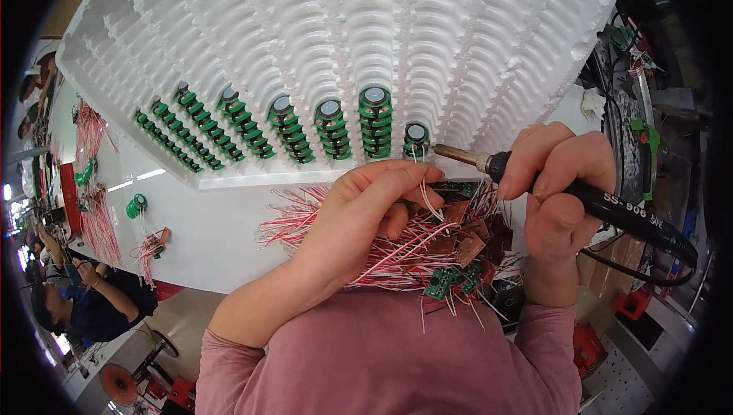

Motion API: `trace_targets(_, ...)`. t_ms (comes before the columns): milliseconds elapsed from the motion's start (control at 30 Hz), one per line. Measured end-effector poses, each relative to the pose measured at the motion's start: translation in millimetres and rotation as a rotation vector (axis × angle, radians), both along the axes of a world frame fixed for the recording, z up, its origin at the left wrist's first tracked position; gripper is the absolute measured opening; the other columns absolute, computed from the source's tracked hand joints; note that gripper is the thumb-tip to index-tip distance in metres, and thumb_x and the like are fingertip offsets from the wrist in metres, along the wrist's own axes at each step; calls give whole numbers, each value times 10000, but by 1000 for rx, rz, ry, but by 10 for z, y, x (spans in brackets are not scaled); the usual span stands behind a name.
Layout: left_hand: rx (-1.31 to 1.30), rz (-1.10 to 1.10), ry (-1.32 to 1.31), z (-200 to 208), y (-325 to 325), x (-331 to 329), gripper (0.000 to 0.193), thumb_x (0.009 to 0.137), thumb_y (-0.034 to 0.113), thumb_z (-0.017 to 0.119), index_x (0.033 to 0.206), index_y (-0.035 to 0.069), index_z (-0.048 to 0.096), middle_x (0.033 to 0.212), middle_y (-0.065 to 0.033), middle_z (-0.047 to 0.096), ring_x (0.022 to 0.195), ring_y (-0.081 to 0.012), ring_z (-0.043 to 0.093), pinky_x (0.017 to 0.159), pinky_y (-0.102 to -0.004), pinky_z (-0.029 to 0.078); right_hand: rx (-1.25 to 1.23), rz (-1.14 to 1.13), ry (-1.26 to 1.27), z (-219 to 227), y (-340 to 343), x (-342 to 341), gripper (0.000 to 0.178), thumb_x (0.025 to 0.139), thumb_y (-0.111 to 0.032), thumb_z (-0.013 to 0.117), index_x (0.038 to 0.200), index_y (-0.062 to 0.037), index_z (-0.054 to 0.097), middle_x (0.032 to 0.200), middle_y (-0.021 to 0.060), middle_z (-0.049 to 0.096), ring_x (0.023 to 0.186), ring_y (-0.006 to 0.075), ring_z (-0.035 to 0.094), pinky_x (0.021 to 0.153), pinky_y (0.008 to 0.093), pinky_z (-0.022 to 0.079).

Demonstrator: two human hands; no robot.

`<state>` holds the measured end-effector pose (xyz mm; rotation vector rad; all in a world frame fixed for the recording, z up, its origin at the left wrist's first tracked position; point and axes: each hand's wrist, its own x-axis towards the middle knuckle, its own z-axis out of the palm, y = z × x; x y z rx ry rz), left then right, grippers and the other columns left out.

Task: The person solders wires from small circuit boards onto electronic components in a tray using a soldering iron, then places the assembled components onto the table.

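Note:
My right hand point(561, 182) grips a black-handled soldering iron point(462, 155) like a pen. Its metal tip reaches the edge of a round green part with a silver-grey centre point(416, 134), which sits at the front end of a slot in the white foam tray point(321, 18). Thin white wires point(426, 186) rise to that same part, pinched between the thumb and fingers of my left hand point(370, 197). Just below, against my body, lies a heap of red and white wires point(405, 258) with small brown circuit boards point(469, 243) attached.
Rows of similar green parts point(290, 132) fill the tray's front slots leftward. On the white table point(206, 224) lie a loose green coil-like piece point(136, 205) and hanging wire bundles point(95, 216). The iron's black cord point(672, 262) loops at right. Another person point(95, 304) sits at far left.

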<state>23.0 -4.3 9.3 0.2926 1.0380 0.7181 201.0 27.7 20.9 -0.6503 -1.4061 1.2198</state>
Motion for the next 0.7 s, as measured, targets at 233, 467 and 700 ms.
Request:
trace_targets(233, 10, -2, -6, -12, -15, -16, 231, 831, 181, 494, 908, -14, 590, 724, -43, 607, 470, -36, 374, 441, -155, 310, 0, 5, 2, 15, -22, -36, 325, 734, -262, 667, 792, -45, 432, 683, 103, 524, 620, 125, 500, 531, 198, 387)
trace_targets(467, 11, -5, -25, -27, -14, -44, 231, 832, 182, 495, 910, -13, 589, 729, -47, 610, 472, -35, 379, 444, -152, 313, 23, 38, -18, 26, -8, -61, 303, 739, -221, 664, 802, -40, 429, 690, 106, 527, 617, 126, 503, 535, 197, 397)
trace_targets(700, 11, 1, -16, -20, -19, -75, 228, 834, 184, 495, 908, -9, 593, 722, -45, 609, 474, -34, 381, 444, -152, 313, -15, 41, 31, 51, -36, -152, 280, 753, -120, 638, 865, -24, 399, 684, 106, 516, 599, 146, 534, 518, 207, 416)
